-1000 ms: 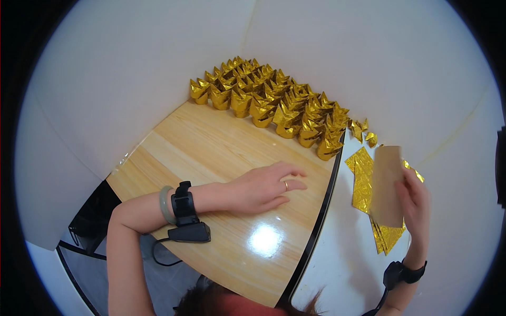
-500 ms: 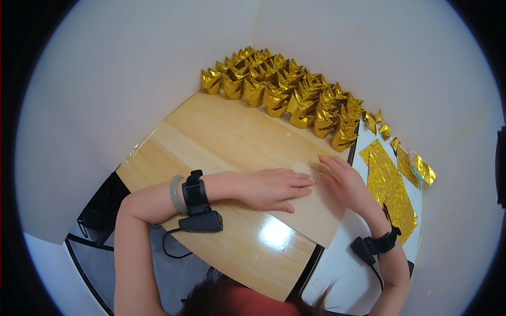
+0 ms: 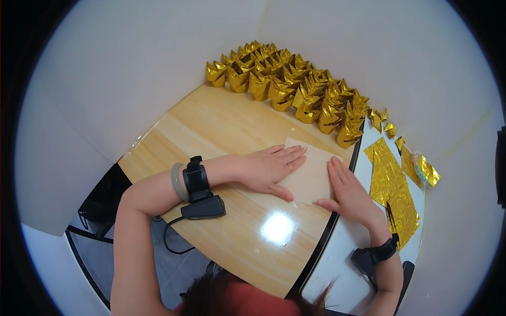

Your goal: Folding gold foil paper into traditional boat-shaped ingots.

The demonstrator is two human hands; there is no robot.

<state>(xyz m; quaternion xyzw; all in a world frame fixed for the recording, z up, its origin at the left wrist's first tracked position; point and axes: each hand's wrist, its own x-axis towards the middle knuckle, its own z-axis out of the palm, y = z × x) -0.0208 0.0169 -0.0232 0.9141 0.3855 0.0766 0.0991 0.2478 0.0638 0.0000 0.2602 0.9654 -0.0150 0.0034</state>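
A pale cream sheet of paper [image 3: 308, 176] lies flat on the wooden table, between my two hands. My left hand [image 3: 271, 167] rests palm down over its left side, with fingers spread and the thumb out towards the near edge. At the right edge of the sheet is my right hand [image 3: 348, 192], its fingers stretched away from me and its thumb apart at the near corner. Neither hand has anything gripped. Whether the sheet is one layer or folded, I cannot tell.
Rows of folded gold foil paper pieces [image 3: 284, 87] stand along the table's far side. On the white surface at right lie stacked gold sheets [image 3: 392, 189], small gold scraps [image 3: 390, 130] and a pale ring with green patches [image 3: 420, 166]. The wooden tabletop [image 3: 211, 118] ends in a dark edge.
The paper now sits farther from me and shows less of its near part. My left hand has moved slightly up and left; my right hand has come down along the sheet's right edge.
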